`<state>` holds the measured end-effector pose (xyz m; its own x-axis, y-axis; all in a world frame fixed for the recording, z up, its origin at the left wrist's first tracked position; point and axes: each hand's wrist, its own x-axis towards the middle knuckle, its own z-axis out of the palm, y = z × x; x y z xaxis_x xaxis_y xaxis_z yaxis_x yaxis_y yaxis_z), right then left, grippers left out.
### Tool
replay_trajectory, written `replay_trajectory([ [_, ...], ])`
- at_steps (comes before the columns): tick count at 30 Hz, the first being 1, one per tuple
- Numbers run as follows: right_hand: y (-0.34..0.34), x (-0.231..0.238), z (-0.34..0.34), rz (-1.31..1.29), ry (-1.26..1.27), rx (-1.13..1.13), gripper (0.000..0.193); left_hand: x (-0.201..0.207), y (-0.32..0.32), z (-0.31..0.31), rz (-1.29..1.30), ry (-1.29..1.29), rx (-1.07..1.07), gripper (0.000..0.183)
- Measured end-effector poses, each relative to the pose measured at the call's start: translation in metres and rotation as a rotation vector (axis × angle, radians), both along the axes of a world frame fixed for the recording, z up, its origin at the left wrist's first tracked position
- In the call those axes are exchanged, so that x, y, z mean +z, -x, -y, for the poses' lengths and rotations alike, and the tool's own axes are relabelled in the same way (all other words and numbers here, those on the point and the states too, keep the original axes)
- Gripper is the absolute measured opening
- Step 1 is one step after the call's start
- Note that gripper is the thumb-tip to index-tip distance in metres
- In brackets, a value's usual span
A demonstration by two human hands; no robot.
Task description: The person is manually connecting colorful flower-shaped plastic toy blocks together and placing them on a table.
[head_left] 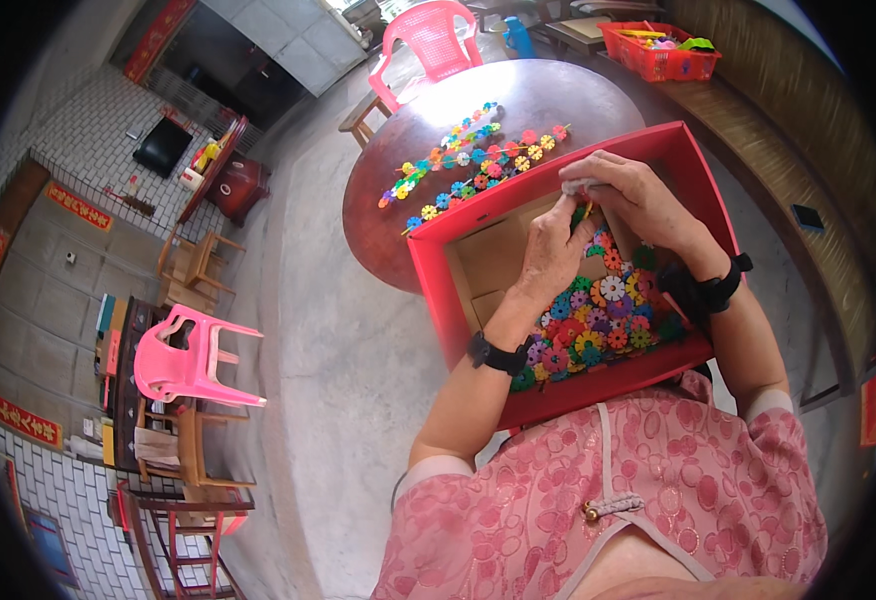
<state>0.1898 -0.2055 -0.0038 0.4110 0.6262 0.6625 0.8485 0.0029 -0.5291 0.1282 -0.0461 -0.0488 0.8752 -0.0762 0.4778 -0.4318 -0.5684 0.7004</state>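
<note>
My left hand (555, 248) and my right hand (641, 197) meet above the far side of a red cardboard box (436, 290). Their fingers are closed together around a small whitish piece (580, 186), too blurred to name; a thin yellow bit shows just below it. Beneath my hands, many flower-shaped plastic discs (589, 347) in mixed colours lie heaped toward the near right of the box. Part of the brown box bottom shows at the left. A dark band circles each wrist.
The box overlaps the near edge of a round brown table (378, 215). Chains of coloured flower discs (478, 157) lie across that table. A pink chair (432, 45) stands behind it, and a red basket (663, 62) rests on the bench at right. Another pink chair (190, 355) stands at left.
</note>
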Motion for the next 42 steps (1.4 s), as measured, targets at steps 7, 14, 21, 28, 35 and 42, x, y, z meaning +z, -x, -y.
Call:
replay_trajectory([
  [7,-0.001,-0.002,-0.003,0.076,-0.033,-0.098,0.007,-0.002,0.004,0.006,-0.015,-0.003,-0.049,0.036],
  [14,-0.005,-0.006,0.000,0.013,-0.036,-0.227,0.011,-0.002,0.003,0.006,-0.042,-0.042,-0.049,0.029],
  [21,-0.018,0.010,0.025,-0.599,-0.595,-0.072,0.025,0.009,0.010,-0.007,-0.301,0.462,-0.263,0.031],
  [28,0.007,0.007,0.009,-0.533,-0.164,0.278,0.029,0.009,0.011,-0.016,-0.325,0.588,-0.416,0.036],
  [35,0.000,-0.012,-0.004,-0.342,-0.192,-0.053,0.011,0.014,0.012,-0.006,-0.343,0.500,-0.343,0.038],
  [42,0.006,-0.008,-0.006,-0.311,-0.089,-0.143,0.008,0.003,0.007,-0.008,-0.277,0.365,-0.236,0.042],
])
